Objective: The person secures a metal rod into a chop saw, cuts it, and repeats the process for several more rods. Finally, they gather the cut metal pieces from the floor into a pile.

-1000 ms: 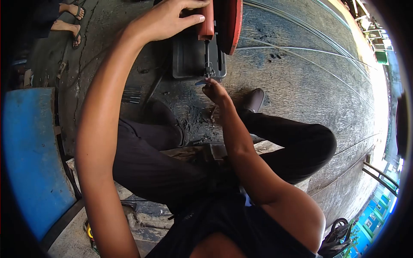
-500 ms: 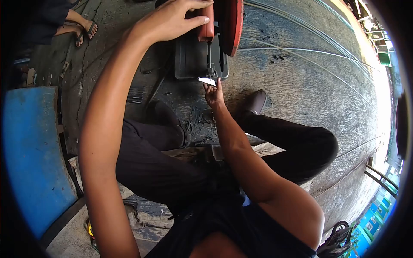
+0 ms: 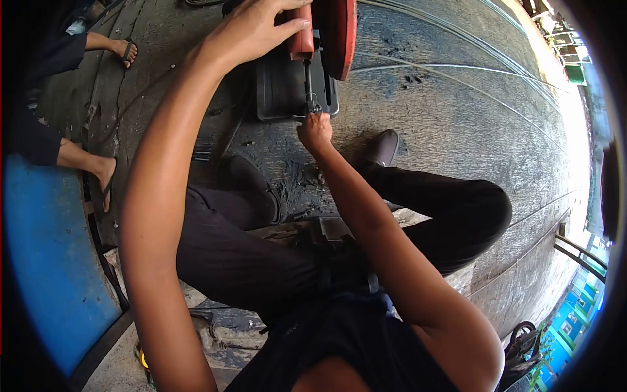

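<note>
At the top edge stands what looks like a cut-off saw, with a round red guard (image 3: 346, 42), a red handle-like part (image 3: 302, 44) and a dark metal base (image 3: 273, 91). My left hand (image 3: 251, 29) is curled round the red part, thumb on its near side; the fingertips are cut off by the frame. A thin metal rod (image 3: 308, 80) runs down from the red part to a small fitting at the base's near edge. There my right hand (image 3: 317, 130) is closed, back of the hand up. Whatever its fingers hold is hidden beneath them.
Long thin rods (image 3: 444, 65) lie across the worn plank floor at right. Dark thin pieces (image 3: 202, 152) lie left of my shoes. Another person's sandalled feet (image 3: 104, 171) are at left, by a blue panel (image 3: 49, 248). A dark bag-like thing (image 3: 522, 356) is at lower right.
My right hand has turned from palm up to back up, and the bright flat piece at its fingers is now hidden. The other person's foot has stepped nearer on the left.
</note>
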{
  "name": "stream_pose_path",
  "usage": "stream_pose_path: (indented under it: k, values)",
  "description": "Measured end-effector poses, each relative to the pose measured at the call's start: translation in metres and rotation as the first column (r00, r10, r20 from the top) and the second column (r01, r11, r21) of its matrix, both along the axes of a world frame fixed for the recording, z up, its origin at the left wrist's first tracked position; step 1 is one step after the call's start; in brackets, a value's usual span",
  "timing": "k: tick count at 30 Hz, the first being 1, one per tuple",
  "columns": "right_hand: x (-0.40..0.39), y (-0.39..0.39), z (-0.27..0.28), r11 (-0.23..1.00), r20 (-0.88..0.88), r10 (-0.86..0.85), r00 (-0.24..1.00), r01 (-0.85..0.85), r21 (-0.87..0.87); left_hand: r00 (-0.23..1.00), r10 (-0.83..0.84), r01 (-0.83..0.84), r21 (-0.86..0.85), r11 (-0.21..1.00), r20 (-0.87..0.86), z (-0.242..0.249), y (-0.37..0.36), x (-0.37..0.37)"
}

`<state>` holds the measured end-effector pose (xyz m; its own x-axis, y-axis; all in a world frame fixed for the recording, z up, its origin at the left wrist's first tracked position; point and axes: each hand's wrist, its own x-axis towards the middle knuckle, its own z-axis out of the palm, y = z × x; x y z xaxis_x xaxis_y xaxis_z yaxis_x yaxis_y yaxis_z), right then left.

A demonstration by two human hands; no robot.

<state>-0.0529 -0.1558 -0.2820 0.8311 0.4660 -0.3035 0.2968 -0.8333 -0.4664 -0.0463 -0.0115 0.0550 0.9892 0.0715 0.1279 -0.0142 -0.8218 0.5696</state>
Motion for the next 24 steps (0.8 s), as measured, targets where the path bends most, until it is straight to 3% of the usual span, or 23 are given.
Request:
stream_pose_path:
  k: [2,4,9,11,16,18,19,20,22,24]
  values:
    - [0.004,0.008,0.013,0.999,0.005,0.034,0.999,-0.034,-0.035,1.000,0.008,-0.008,-0.002,1.000,-0.020,-0.005,0.005,0.007]
    - [0.005,0.017,0.023,0.998,-0.003,-0.046,0.999,0.046,-0.042,0.999,0.019,-0.019,-0.001,1.000,-0.043,-0.009,0.008,0.011]
    - [0.008,0.014,-0.018,0.987,0.093,-0.158,0.983,0.154,0.046,1.000,0.015,-0.015,0.040,0.999,-0.009,0.003,-0.003,0.010]
    - [0.008,0.005,-0.006,0.961,-0.005,-0.219,0.976,0.216,0.172,1.000,0.013,-0.012,0.052,0.999,-0.022,0.007,-0.006,0.007]
    - [0.013,-0.017,-0.011,0.899,-0.165,-0.327,0.930,0.360,0.249,0.996,0.080,-0.078,0.054,0.996,-0.043,-0.006,0.001,0.015]
    - [0.017,-0.023,-0.039,0.748,-0.534,-0.350,0.769,0.573,0.335,0.997,0.075,-0.074,0.034,0.997,-0.035,-0.008,0.001,0.016]
    - [0.021,-0.026,-0.069,0.500,-0.909,-0.075,0.410,0.804,0.321,0.997,0.071,-0.070,0.012,0.997,-0.033,-0.009,0.001,0.015]
    - [0.025,-0.028,-0.082,0.500,-0.906,-0.070,0.417,0.801,0.329,0.997,0.073,-0.073,0.016,0.997,-0.026,-0.010,0.002,0.016]
    - [0.026,-0.031,-0.093,0.411,-0.937,0.282,0.208,0.856,0.314,0.998,0.058,-0.059,0.053,0.997,0.023,-0.013,0.003,0.016]
    - [0.020,-0.035,-0.096,0.409,-0.925,0.333,0.185,0.855,0.319,0.997,0.074,-0.076,0.059,0.995,0.019,-0.013,0.004,0.016]
